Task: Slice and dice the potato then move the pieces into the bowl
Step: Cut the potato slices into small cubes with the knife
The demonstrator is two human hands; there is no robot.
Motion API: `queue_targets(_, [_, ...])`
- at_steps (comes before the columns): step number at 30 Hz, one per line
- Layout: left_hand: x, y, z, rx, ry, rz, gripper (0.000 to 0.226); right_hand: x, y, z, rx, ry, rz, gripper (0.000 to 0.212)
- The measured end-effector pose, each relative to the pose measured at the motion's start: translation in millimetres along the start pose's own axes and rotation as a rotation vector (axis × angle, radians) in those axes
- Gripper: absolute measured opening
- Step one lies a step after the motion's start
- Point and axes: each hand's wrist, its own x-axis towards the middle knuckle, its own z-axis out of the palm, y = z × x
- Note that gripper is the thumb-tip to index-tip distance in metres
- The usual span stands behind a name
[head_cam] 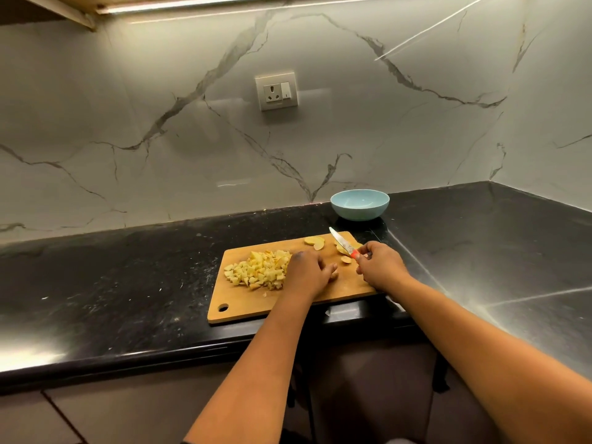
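On the wooden cutting board (pixel 256 307), her left hand (pixel 309 272) presses flat beside the diced potato (pixel 256 270); her right hand (pixel 381 267) grips the knife (pixel 342 243) over slices (pixel 314 241). Behind, the blue bowl (pixel 359 205) sits apart.

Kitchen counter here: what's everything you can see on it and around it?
Cutting board: one, wooden, on the counter.
Diced potato: one pile, yellow, board's left half.
Potato slices: a few, yellow, board's far right.
Knife: one, red handle, above the slices.
Bowl: one, light blue, behind the board.
Counter: black.
Socket: one, white, on the marble wall.
Left hand: resting on the board.
Right hand: grips the knife.
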Motion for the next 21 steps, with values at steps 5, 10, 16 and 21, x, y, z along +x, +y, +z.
queue_targets(5, [-11, -8, -8, -0.068, -0.101, 0.073, 0.039, -17, -15, -7, -0.203, -0.093, -0.087, 0.03])
queue_targets(10, [-10, -2, -16, -0.001, -0.306, 0.134, 0.035, -22, -14, -17, -0.126, -0.1, -0.056, 0.026])
queue_targets(16, [-15, 3, -4, -0.005, -0.081, 0.08, 0.027, -31, -14, -13, -0.39, -0.167, -0.048, 0.025])
queue_targets(21, [-22, 1, 12, -0.011, 0.022, 0.046, 0.039, -44, -17, -11, -0.4, 0.001, -0.004, 0.019])
